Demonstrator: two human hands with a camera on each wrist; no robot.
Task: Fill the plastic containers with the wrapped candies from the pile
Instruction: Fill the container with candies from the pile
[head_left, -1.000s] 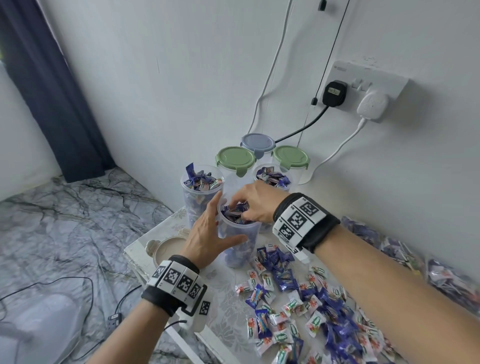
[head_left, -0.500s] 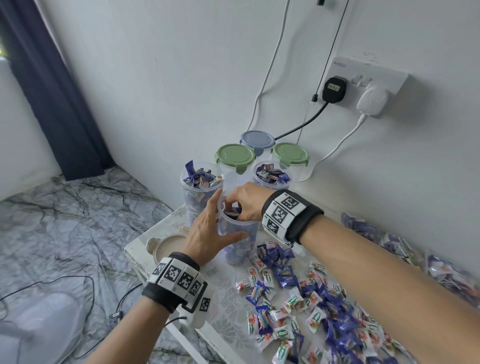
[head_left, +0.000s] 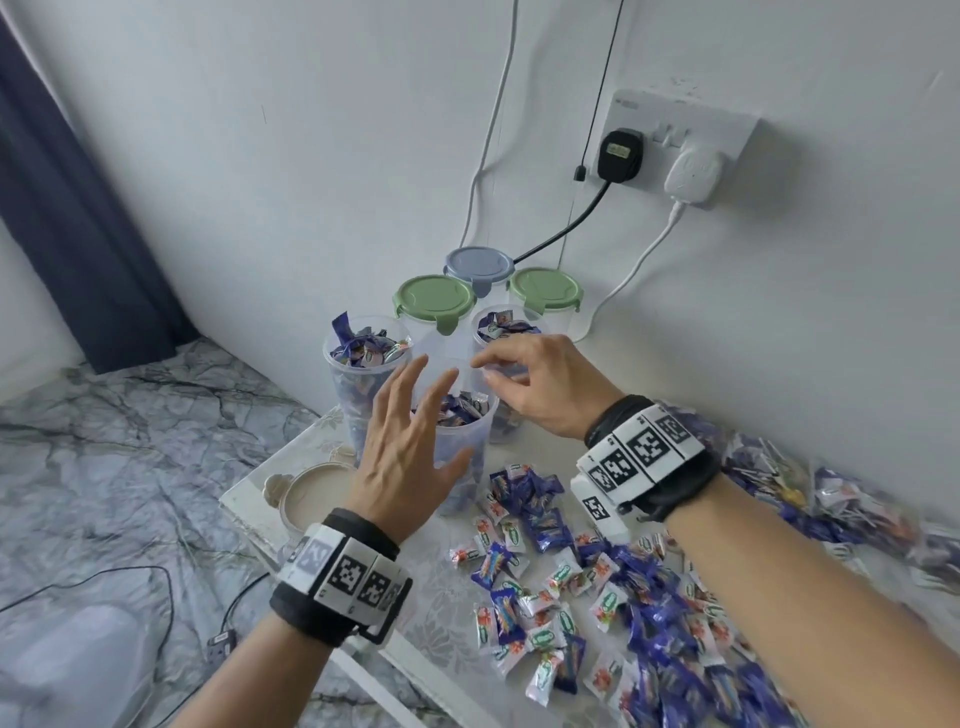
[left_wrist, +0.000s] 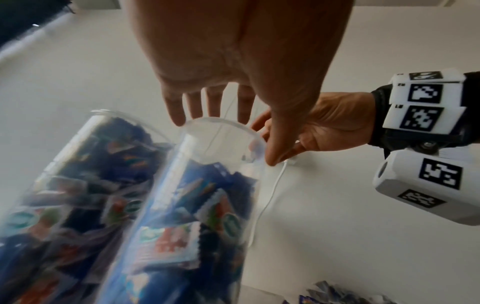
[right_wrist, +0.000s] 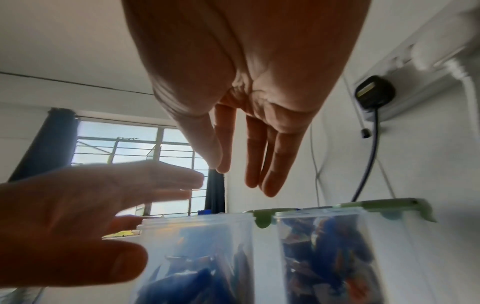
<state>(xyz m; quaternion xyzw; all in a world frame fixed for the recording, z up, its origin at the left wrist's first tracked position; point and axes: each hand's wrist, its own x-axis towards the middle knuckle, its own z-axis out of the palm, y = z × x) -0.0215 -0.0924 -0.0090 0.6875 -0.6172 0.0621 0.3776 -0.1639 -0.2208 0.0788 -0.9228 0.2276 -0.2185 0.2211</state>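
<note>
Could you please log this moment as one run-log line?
left hand: open, beside clear plastic container | right hand: open, above it | container: part-filled, wrapped candies remain

Clear glossy plastic containers

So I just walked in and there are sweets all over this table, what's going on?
A person is filling clear plastic containers with wrapped candies from the pile. Both hands are open over the front container, which is partly filled: the left hand hovers beside it, the right hand above its rim, holding nothing. Two more open containers behind it are heaped full, and three lidded containers stand by the wall.
</note>
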